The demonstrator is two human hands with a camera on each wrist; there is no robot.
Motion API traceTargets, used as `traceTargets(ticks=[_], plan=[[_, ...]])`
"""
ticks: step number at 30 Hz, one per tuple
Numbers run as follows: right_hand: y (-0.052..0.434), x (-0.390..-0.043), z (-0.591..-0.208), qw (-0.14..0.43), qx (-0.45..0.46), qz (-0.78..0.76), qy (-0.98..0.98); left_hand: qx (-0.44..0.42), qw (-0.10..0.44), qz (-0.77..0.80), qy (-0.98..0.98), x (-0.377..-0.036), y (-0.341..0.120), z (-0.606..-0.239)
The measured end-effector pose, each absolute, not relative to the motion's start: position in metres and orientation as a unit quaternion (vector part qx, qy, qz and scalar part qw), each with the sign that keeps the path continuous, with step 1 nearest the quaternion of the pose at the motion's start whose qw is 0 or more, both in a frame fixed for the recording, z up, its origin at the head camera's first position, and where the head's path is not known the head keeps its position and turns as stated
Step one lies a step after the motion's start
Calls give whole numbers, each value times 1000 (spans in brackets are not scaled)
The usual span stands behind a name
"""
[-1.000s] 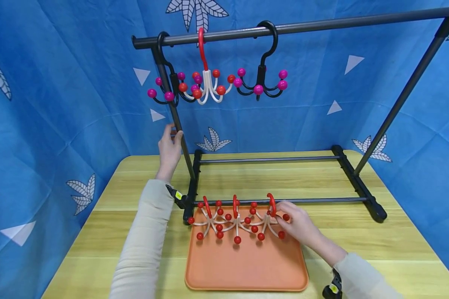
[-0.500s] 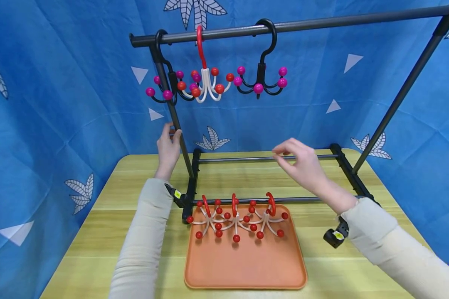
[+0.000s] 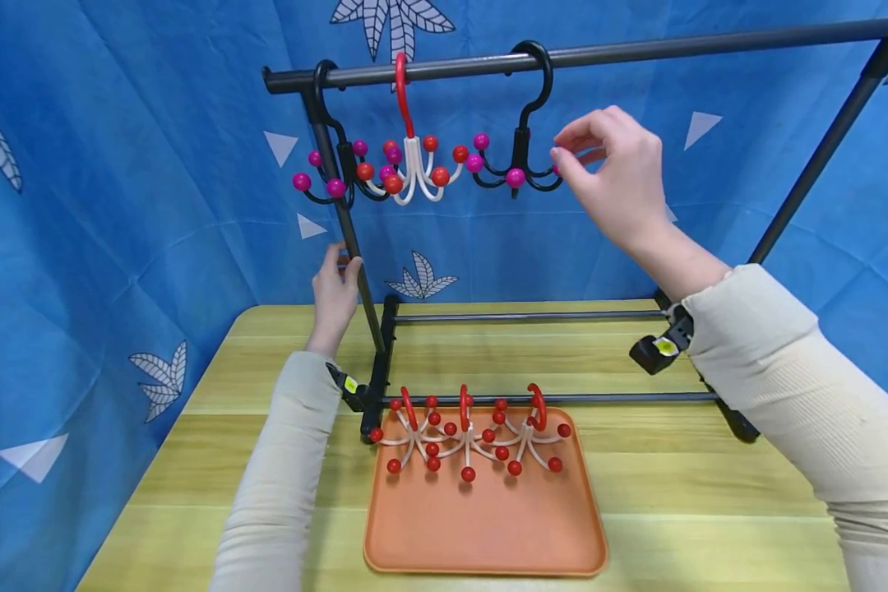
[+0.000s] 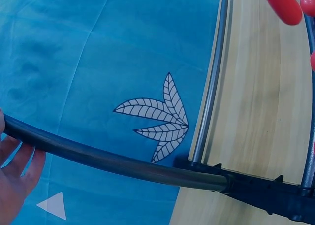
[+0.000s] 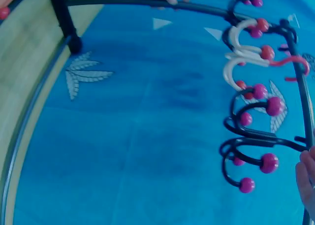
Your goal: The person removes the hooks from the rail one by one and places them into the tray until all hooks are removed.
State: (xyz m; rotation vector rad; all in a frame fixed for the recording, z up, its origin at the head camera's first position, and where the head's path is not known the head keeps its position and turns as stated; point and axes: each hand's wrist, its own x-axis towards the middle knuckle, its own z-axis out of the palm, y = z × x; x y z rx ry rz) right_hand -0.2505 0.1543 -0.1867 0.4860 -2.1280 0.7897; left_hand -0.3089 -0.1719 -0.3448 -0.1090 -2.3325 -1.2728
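My left hand [image 3: 333, 292] grips the left post [image 4: 113, 161] of a black metal rack, with fingers behind the post in the left wrist view. My right hand [image 3: 622, 177] is raised beside a black claw-shaped hanger [image 3: 520, 150] with pink balls, fingers bent toward the thumb and nothing visible between them. It overlaps that hanger's rightmost ball; contact cannot be told. From the rack's top bar [image 3: 636, 51] also hang a white hanger [image 3: 413, 160] with a red hook and another black hanger [image 3: 346, 160] at the left end.
An orange tray [image 3: 484, 526] lies in front of the rack on the wooden table [image 3: 192, 460]. Three white hangers with red hooks and balls, one at the right [image 3: 527, 432], sit in a row along its far edge. A blue cloth [image 3: 192, 164] hangs behind.
My right hand has let go of the right-hand tray hanger and risen to the hanging black hanger. My left hand stays on the post, and the hangers have not moved.
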Motion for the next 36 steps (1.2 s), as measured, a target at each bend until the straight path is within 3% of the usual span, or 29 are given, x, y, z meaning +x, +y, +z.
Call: traceTargets(ticks=[8,15,36], plan=[[147,-272,-152,317,68,383,-865,-44,239,-464,-852,-308,-171,-345],[135,-283,-138,269,33,406,-873,-44,239,-464,-852,-310,-173,-345],[126,-279,-125,273,49,447,-851,-48,249,-463,-850,-314,-173,-347]])
